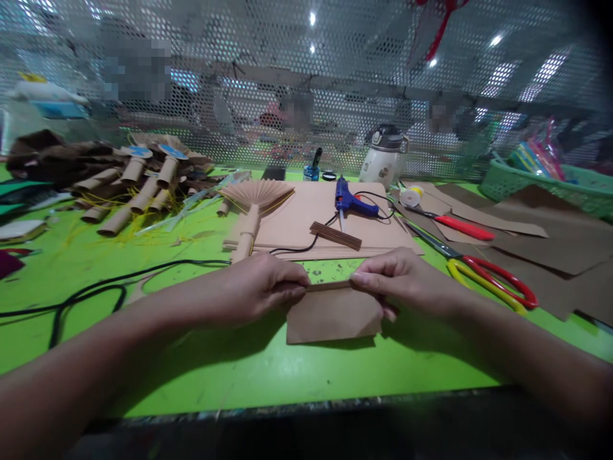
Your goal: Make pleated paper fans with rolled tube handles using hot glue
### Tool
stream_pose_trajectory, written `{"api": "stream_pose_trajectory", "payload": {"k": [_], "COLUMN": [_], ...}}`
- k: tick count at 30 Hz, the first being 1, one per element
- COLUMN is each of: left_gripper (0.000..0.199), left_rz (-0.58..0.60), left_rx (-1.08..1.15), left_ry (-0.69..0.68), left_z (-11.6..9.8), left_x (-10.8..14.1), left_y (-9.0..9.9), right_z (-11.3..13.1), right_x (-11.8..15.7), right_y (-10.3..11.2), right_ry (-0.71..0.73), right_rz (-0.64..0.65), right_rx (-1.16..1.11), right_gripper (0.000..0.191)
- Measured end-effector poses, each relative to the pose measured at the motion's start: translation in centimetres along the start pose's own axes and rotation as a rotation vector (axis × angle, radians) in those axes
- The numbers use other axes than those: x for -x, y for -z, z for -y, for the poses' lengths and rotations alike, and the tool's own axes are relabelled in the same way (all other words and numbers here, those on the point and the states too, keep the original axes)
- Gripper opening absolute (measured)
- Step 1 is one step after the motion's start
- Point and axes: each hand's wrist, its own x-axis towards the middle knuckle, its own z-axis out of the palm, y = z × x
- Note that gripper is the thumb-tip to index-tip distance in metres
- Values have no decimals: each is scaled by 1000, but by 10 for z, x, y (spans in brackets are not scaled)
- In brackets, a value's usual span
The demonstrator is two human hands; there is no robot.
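A piece of brown kraft paper [332, 317] stretches between my two hands, its far edge folded over in a narrow strip. My left hand [268, 287] pinches the left end of that fold between thumb and fingers. At the right end, my right hand [397, 278] grips the same fold, with some fingers behind the paper. Just beyond lies a small pleated brown paper strip [336, 236], resting on a stack of kraft sheets [297, 207]. A blue hot glue gun [353, 201] sits on that stack. To its left is a paper fan with a rolled tube handle [249, 220].
Scissors with red and yellow handles [498, 281] and a red-handled knife [463, 228] lie at right, near brown sheets [550, 236] and a green basket [550, 191]. Finished-looking paper tubes [119, 211] pile up at left. A black cable [71, 300] crosses the green table [201, 377].
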Motion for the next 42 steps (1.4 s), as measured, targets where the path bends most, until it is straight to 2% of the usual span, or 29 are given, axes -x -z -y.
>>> {"api": "stream_pose_trajectory", "payload": {"k": [2, 4, 9, 12, 15, 19, 23, 26, 28, 29, 32, 35, 38, 42], "left_gripper": [32, 31, 26, 24, 23, 19, 20, 20, 18, 18, 20, 23, 22, 18], "left_rz": [34, 48, -12, -83, -142, -301, -548, -702, -715, -685, -498, -338, -278, -258], "left_rx": [26, 59, 75, -15, -66, -154, -292, -457, -547, -576, -615, -551, -440, -294], "left_ry": [-7, 17, 86, 98, 48, -98, -230, -266, -283, -308, -405, -365, -277, -199], "left_z": [3, 3, -7, -16, -18, -13, -14, -22, -25, -24, -19, -14, -11, -7], "left_x": [0, 0, -1, 0, -1, -3, 0, 5, 7, 8, 6, 3, 3, 3], "left_y": [3, 5, 5, 2, -1, -2, -5, -6, -7, -7, -11, -20, -31, -37], "right_z": [0, 0, 6, 7, 3, -1, 3, 6, 7, 6, 2, -3, -10, -18], "right_x": [-1, -2, 0, 1, 0, -3, 3, 12, 15, 15, 10, 3, 0, 0], "right_y": [5, 10, 11, 2, -6, -8, -9, -8, -8, -8, -11, -17, -22, -22], "right_ry": [-11, 19, 285, 485, 630, 776, 935, 995, 1018, 1027, 1041, 1012, 934, 718], "right_rz": [66, 49, -312, -354, -362, -394, -568, -677, -653, -607, -416, -305, -230, -119], "right_rx": [-19, 9, 273, 416, 543, 671, 903, 1082, 1162, 1193, 1261, 1264, 1153, 866], "right_gripper": [42, 38, 22, 14, 5, 10, 14, 19, 21, 20, 20, 28, 30, 19]}}
